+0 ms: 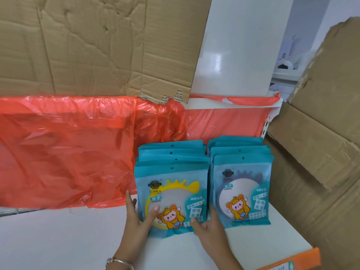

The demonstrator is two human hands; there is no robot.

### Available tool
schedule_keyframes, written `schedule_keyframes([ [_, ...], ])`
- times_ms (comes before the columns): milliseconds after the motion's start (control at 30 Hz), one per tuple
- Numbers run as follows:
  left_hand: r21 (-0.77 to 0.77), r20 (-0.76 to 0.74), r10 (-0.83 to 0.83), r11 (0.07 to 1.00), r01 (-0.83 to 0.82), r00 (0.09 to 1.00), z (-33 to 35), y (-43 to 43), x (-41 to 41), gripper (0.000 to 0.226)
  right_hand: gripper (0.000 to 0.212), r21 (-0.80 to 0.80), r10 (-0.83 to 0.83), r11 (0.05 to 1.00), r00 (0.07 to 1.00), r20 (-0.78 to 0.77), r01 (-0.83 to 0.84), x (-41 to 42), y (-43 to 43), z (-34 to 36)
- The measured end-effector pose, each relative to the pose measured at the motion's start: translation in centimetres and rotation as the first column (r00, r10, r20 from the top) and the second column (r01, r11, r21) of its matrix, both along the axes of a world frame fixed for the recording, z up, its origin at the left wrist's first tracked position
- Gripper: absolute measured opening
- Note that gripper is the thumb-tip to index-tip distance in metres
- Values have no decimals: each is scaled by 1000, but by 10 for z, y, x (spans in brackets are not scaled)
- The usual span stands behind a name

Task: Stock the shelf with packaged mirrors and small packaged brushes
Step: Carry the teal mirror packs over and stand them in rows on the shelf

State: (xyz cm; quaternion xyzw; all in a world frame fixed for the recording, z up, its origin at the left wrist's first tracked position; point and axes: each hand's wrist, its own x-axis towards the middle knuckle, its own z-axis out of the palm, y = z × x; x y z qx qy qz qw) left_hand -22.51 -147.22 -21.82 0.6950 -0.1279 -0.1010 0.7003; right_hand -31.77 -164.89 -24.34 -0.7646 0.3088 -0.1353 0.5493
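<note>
1. Nearest, the left hand (pixel 136 217) and right hand (pixel 209 225) pinch the lower corners of the yellow-framed mirror packet (pixel 172 199), upright on the white shelf (pixel 68 240).
2. Likely light, slick and breakable; hold by its edges.
3. Just beside stands the grey-framed mirror row (pixel 241 184); behind, red plastic sheeting (pixel 68 149).

Both forearms were bare, with no sleeve showing on either one. The left hand (pixel 136 215) wore a thin silver-toned metal bangle (pixel 119 263) at the wrist, with a small clasp or charm on its outer side. The right hand (pixel 209 226) carried no ring or band. The fingernails were short and unpainted.
</note>
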Motion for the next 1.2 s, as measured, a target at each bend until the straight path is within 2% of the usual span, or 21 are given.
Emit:
schedule_keyframes([
  [100,47,13,4,999,-5,1000,1,14,-6,107,62,-54,-51,997,999,3,51,-12,6,8],
  [267,194,41,84,977,-91,996,6,60,-27,123,45,-147,-120,982,993,15,121,-22,21,12],
  [333,222,30,109,968,-113,994,10,82,-37,112,43,-182,-89,979,996,16,91,-27,30,15],
  [433,224,-9,140,965,-135,990,17,116,-53,95,46,-215,25,976,997,-66,-39,-33,48,25],
  [567,322,-17,230,922,-213,973,33,173,-78,63,48,-256,228,930,959,-167,-265,-40,87,43],
  [633,358,-32,273,901,-244,961,42,207,-96,68,50,-267,315,891,924,-215,-366,-41,111,50],
  [733,408,-42,362,857,-314,931,52,255,-126,86,54,-237,403,860,886,-228,-452,-38,151,60],
  [867,504,0,413,787,-357,911,59,311,-164,86,53,-205,548,780,804,-233,-591,-42,216,75],
  [1033,468,28,532,741,-481,846,72,367,-187,76,56,-150,688,673,688,-230,-724,-45,294,92],
  [1200,441,59,580,715,-542,812,85,429,-193,87,68,-137,754,605,619,-218,-785,-34,362,105],
])
